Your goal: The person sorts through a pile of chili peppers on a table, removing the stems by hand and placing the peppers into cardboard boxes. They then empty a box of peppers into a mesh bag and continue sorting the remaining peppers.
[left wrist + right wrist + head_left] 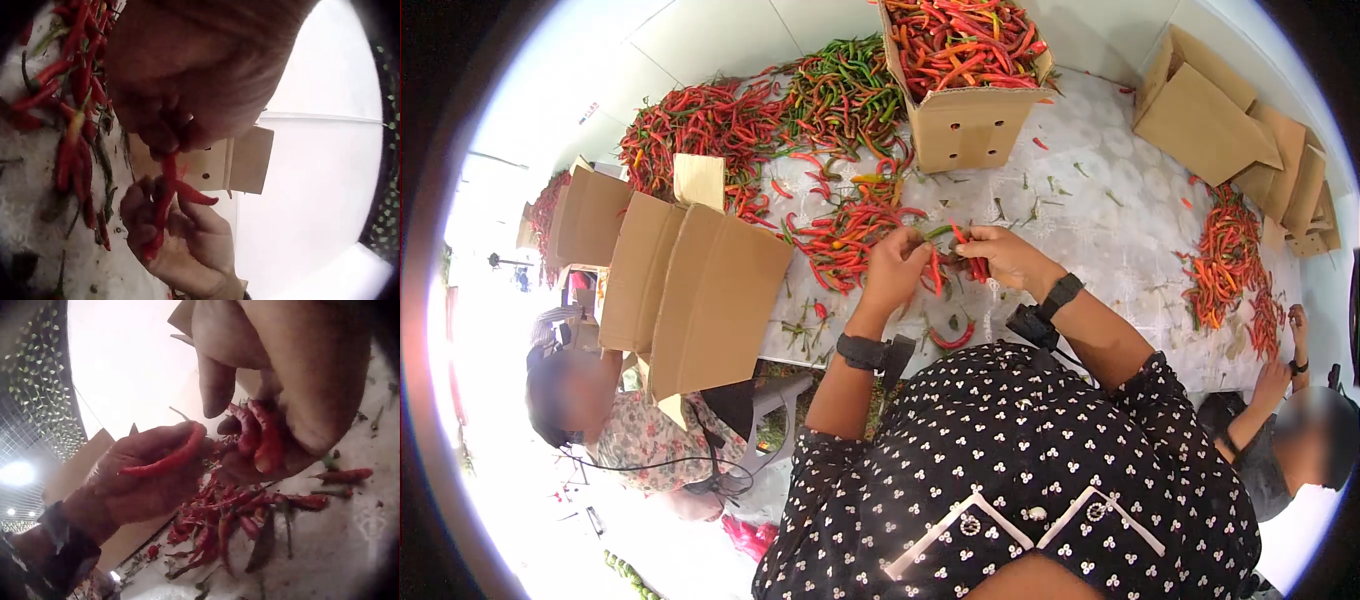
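My left hand [897, 270] pinches a red chili [169, 457] between thumb and fingers; a thin stem sticks up beside it in the right wrist view. Close beside it, my right hand [1010, 258] holds a few red chilies [269, 434] in its curled fingers. In the left wrist view, the two hands face each other, with red chilies [164, 212] between them and in the right palm. Beneath the hands lies a loose heap of red and green chilies [840, 240] on the pale table cover.
A carton of red chilies [970, 130] stands at the back. Larger piles of red chilies [690, 130] and green chilies [845, 90] lie at back left. Open cartons [715, 300] stand left, with more cartons [1210, 120] right. Another red pile [1225, 260] lies right. People sit on both sides.
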Demonstrator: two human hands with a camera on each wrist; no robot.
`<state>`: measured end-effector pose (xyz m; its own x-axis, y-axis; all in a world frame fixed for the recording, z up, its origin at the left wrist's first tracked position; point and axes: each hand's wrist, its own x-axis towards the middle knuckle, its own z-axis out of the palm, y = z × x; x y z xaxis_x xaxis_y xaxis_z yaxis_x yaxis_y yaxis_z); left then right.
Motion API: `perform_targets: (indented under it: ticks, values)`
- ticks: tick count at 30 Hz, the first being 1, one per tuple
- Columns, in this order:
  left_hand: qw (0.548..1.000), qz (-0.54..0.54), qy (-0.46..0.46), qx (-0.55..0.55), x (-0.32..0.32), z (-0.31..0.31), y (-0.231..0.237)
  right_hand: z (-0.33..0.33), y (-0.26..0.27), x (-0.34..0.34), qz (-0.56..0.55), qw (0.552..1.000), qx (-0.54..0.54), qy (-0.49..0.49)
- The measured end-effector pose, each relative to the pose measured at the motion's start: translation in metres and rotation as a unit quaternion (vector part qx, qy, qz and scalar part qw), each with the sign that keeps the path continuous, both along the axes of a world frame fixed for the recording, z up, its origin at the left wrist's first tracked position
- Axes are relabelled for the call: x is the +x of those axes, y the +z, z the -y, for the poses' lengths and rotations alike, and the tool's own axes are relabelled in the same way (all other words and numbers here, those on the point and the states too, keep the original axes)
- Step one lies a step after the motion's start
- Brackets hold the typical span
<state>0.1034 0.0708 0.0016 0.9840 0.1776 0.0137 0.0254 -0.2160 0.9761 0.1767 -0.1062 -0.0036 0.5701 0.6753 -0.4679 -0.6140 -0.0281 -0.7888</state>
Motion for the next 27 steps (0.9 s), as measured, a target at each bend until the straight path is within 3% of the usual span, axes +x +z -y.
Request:
perform_targets:
  ticks: [1,8,10,17,19,23,25,26,27]
  values:
    - [0.997,-0.028,-0.013,-0.073,-0.002,0.001,0.004,-0.004,0.005,-0.001,-0.006,1.0,0.015,0.011]
    - [0.997,-0.026,-0.011,-0.075,-0.006,0.004,0.008,-0.016,0.005,0.001,-0.022,0.998,0.043,0.052]
    - [0.989,-0.022,-0.02,-0.147,-0.005,0.007,0.008,-0.014,0.006,0.0,-0.019,0.997,0.048,0.054]
    - [0.995,-0.014,-0.027,-0.096,-0.005,0.005,0.0,-0.009,0.014,-0.001,-0.002,0.996,0.008,0.09]
    - [0.962,-0.112,-0.038,-0.247,-0.006,0.002,0.003,-0.009,0.011,-0.002,0.009,0.995,0.017,0.101]
    - [0.926,-0.138,0.002,-0.353,-0.008,-0.012,0.0,-0.004,0.013,0.0,0.02,0.995,0.029,0.091]
    - [0.969,-0.14,0.002,-0.205,-0.013,-0.045,-0.01,0.002,0.007,0.003,-0.012,0.998,0.042,0.035]
    - [0.968,-0.141,0.002,-0.205,-0.018,-0.057,-0.012,0.006,0.003,0.005,-0.043,0.997,0.055,-0.022]
    - [0.995,-0.098,0.013,0.023,-0.026,-0.065,-0.008,0.011,0.002,0.008,-0.073,0.994,0.068,-0.037]
